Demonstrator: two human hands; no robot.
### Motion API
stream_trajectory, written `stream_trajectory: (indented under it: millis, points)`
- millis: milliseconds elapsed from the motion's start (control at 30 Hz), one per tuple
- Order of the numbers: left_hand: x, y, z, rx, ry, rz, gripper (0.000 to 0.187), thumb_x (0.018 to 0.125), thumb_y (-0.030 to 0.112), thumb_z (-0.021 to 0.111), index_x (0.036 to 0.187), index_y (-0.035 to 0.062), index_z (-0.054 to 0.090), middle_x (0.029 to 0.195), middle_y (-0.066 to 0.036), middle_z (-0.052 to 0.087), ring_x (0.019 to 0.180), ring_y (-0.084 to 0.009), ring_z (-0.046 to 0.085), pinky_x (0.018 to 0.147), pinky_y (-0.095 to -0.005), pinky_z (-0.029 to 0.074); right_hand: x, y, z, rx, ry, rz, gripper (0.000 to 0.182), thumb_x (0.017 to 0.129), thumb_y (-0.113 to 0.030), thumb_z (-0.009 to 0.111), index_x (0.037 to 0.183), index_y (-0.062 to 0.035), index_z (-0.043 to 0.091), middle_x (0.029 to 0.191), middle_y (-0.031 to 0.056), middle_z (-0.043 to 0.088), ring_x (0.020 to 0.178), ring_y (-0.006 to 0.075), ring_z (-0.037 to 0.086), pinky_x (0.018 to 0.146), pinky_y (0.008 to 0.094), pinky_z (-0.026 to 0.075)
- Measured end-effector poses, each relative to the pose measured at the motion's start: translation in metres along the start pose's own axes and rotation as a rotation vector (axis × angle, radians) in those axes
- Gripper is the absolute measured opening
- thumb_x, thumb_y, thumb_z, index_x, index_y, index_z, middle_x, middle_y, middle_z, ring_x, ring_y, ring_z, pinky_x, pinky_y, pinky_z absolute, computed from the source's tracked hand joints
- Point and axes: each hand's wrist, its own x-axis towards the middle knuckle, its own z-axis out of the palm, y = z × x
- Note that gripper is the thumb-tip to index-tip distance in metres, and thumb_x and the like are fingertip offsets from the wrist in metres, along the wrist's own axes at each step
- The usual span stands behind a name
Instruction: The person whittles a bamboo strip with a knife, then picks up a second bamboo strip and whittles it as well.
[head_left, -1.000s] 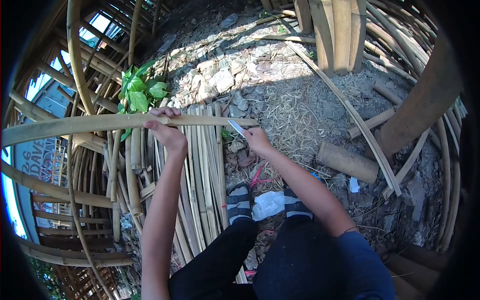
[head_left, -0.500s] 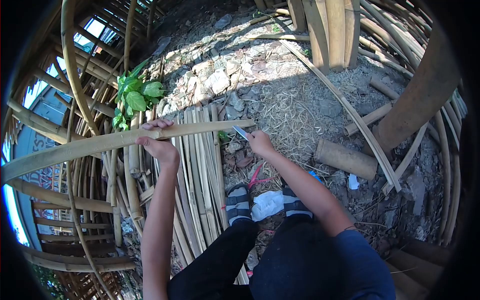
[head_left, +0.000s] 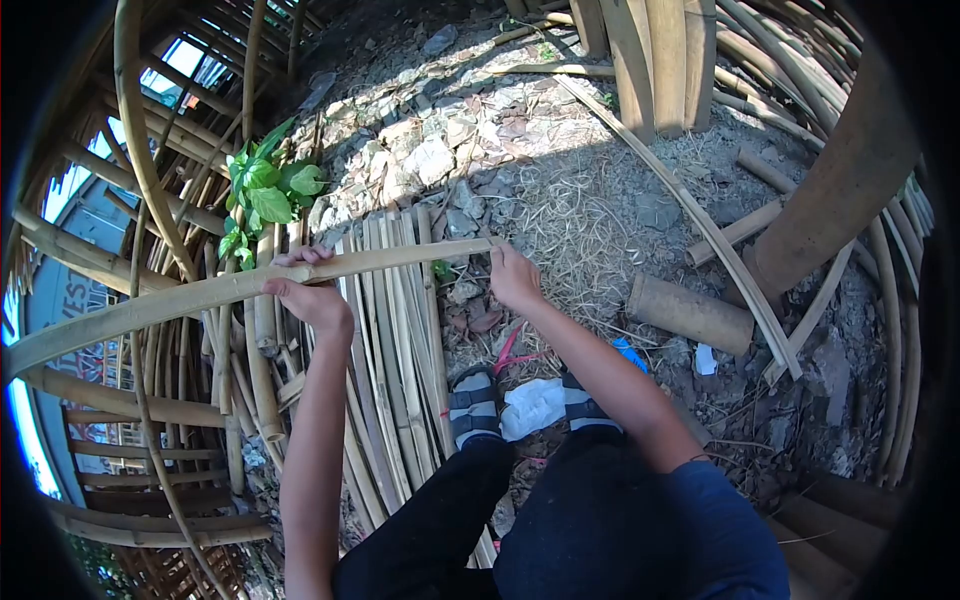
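Note:
A long split bamboo strip (head_left: pixel 150 312) runs from the far left to just above the middle of the view. My left hand (head_left: pixel 308 292) is closed around it near a node, with the thumb on the near side and fingers over the far edge. At the strip's narrow right end is my right hand (head_left: pixel 515 278), closed, its fingertips against or right beside the tip. The knife seen in this hand a moment earlier is now hidden, blade included. Below the strip lies a bundle of thin split bamboo slats (head_left: pixel 400 350) on the ground, left of my feet.
Bamboo framework (head_left: pixel 150 180) stands at the left, with a green leafy plant (head_left: pixel 268 190) beside it. A short bamboo section (head_left: pixel 692 313) and a long strip (head_left: pixel 690 205) lie at the right, near a thick bamboo pole (head_left: pixel 835 185). White paper (head_left: pixel 534 408) lies between my sandals.
My right hand has moved slightly up and left to the strip's tip, and the knife blade has gone from sight. The left hand keeps its hold, shifted slightly left in view.

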Motion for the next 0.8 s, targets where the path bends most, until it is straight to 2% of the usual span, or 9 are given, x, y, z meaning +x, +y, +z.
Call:
stream_trajectory:
  millis: [133,200,233,300,433,533,567,700,800]
  points:
    - [-0.01,0.012,-0.004,-0.036,0.001,-0.005,0.068,0.087,0.08,0.034,0.096,0.0133,0.041,0.077,-0.005,0.043,0.073,-0.0207,0.045,0.079,-0.0381,0.043,-0.013,-0.004,-0.017,-0.057,-0.063,-0.051,0.04,0.1,-0.039,0.048,0.11,-0.0057,0.067,0.096,0.0221,0.07,0.092,0.0409,0.067,0.083,0.0478,0.05]
    - [-0.016,0.028,-0.005,-0.053,0.049,0.019,0.069,0.086,0.082,0.034,0.095,0.0137,0.041,0.077,-0.004,0.042,0.071,-0.0194,0.043,0.077,-0.0362,0.042,-0.025,-0.008,-0.029,0.041,-0.269,0.006,0.038,0.098,-0.04,0.052,0.106,-0.0049,0.067,0.096,0.0221,0.07,0.093,0.0392,0.067,0.083,0.0488,0.05]
    - [-0.02,0.036,-0.006,-0.066,0.098,0.042,0.07,0.085,0.084,0.034,0.093,0.0141,0.041,0.076,-0.004,0.041,0.07,-0.0182,0.041,0.074,-0.0344,0.04,-0.028,-0.009,-0.035,0.039,-0.274,0.011,0.038,0.098,-0.04,0.052,0.106,-0.0049,0.067,0.096,0.0221,0.07,0.093,0.0392,0.067,0.083,0.0488,0.05]
    - [-0.026,0.05,-0.008,-0.054,0.113,0.034,0.072,0.084,0.085,0.033,0.092,0.0145,0.04,0.076,-0.003,0.04,0.069,-0.0176,0.04,0.073,-0.0335,0.039,-0.037,-0.012,-0.041,0.09,-0.404,-0.072,0.035,0.096,-0.036,0.059,0.106,-0.0044,0.067,0.092,0.0183,0.072,0.088,0.0359,0.069,0.077,0.0461,0.051]
    - [-0.034,0.067,-0.005,-0.015,0.151,0.011,0.074,0.082,0.088,0.028,0.089,0.0152,0.039,0.073,-0.003,0.039,0.065,-0.0166,0.038,0.07,-0.0322,0.038,-0.063,-0.021,-0.033,0.174,-0.427,-0.114,0.032,0.094,-0.035,0.061,0.106,-0.006,0.068,0.077,0.0128,0.07,0.076,0.0342,0.068,0.071,0.0455,0.05]
    - [-0.043,0.063,0.0,0.01,0.149,0.004,0.075,0.082,0.089,0.028,0.089,0.0152,0.039,0.071,-0.002,0.039,0.063,-0.0163,0.038,0.069,-0.0318,0.037,-0.08,-0.038,-0.034,0.141,-0.464,-0.118,0.03,0.094,-0.037,0.061,0.101,-0.0095,0.07,0.074,0.0115,0.069,0.072,0.0342,0.067,0.069,0.0451,0.05]
    - [-0.045,0.062,-0.001,0.028,0.146,0.022,0.075,0.082,0.089,0.028,0.09,0.0152,0.039,0.07,-0.002,0.039,0.062,-0.0161,0.038,0.068,-0.0315,0.037,-0.084,-0.042,-0.04,0.116,-0.453,-0.091,0.029,0.094,-0.039,0.061,0.097,-0.0124,0.073,0.074,0.01,0.07,0.071,0.0316,0.068,0.065,0.0437,0.049]
    - [-0.055,0.057,-0.007,-0.002,0.051,0.04,0.076,0.08,0.09,0.029,0.092,0.0149,0.038,0.072,-0.003,0.04,0.063,-0.0155,0.037,0.067,-0.0312,0.035,-0.087,-0.033,-0.058,0.102,-0.445,0.02,0.032,0.092,-0.04,0.064,0.096,-0.0107,0.075,0.067,0.0087,0.067,0.064,0.025,0.067,0.061,0.0399,0.048]
    - [-0.056,0.057,-0.004,0.024,0.0,0.051,0.075,0.081,0.089,0.029,0.093,0.015,0.038,0.073,-0.003,0.04,0.064,-0.0157,0.037,0.067,-0.0313,0.034,-0.081,-0.031,-0.059,0.134,-0.411,-0.006,0.032,0.092,-0.039,0.064,0.096,-0.0103,0.076,0.066,0.0088,0.067,0.062,0.0244,0.067,0.061,0.0394,0.048]
